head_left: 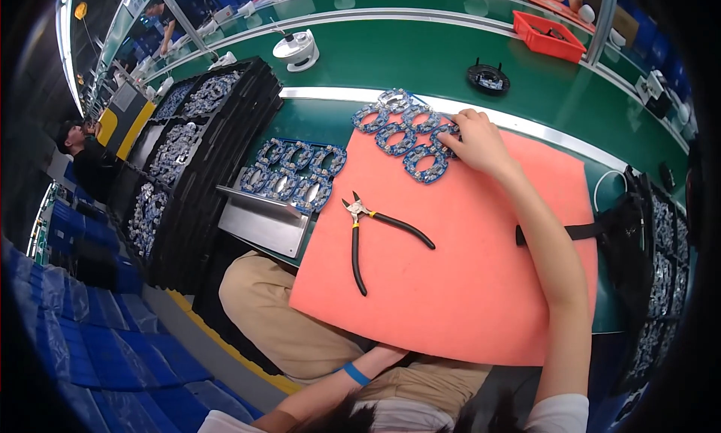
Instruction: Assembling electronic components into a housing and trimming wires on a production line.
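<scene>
A cluster of blue ring-shaped circuit boards [411, 165] lies at the far edge of the pink mat [466, 283]. My right hand [479, 141] reaches over the cluster's right end, its fingers curled and closed on a ring board there, partly covering it. My left hand [387, 356] is low by my lap, under the mat's near edge, with its fingers hidden. Between the hands, diagonal cutters [359, 209] with black handles rest on the mat, jaws apart. Left of the mat sits a panel of joined ring boards [298, 156], behind a metal bracket [263, 221].
Stacked black trays [218, 144] full of boards stand at the left, more board-filled trays [661, 275] at the right. Across the green bench are a white device [298, 51], a black round part [488, 78] and a red bin [548, 39]. Other people work further off.
</scene>
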`<state>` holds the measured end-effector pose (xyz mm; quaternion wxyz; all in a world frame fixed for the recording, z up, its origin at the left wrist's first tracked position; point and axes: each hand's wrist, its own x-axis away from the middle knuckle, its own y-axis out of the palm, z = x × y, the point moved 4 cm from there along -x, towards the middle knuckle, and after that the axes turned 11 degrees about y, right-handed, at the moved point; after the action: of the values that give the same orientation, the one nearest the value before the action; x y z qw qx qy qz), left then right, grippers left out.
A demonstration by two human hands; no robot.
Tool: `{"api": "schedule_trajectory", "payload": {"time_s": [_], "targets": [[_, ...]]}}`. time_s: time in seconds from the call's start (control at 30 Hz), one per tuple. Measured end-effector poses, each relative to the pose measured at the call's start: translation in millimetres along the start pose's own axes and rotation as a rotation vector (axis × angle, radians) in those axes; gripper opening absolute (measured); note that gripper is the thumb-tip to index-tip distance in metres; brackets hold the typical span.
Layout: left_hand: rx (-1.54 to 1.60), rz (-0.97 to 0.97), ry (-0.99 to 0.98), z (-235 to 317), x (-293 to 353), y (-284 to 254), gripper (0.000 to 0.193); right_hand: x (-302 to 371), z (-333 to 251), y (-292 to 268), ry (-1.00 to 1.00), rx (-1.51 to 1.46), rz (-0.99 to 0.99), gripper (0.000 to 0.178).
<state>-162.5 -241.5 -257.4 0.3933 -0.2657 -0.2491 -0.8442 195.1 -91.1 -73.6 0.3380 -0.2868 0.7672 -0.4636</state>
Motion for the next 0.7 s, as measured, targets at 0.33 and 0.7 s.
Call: {"api": "schedule_trajectory", "payload": {"time_s": [0.33, 0.7], "targets": [[-0.174, -0.692, 0.138, 37, 32, 21, 0.033, -2, -24, -28, 0.406, -1.353, -0.597, 0.026], [0.140, -0.204, 0.942, 212, 75, -12, 0.052, 79, -135, -49, 0.049, -1.794, -0.641, 0.041]]}}
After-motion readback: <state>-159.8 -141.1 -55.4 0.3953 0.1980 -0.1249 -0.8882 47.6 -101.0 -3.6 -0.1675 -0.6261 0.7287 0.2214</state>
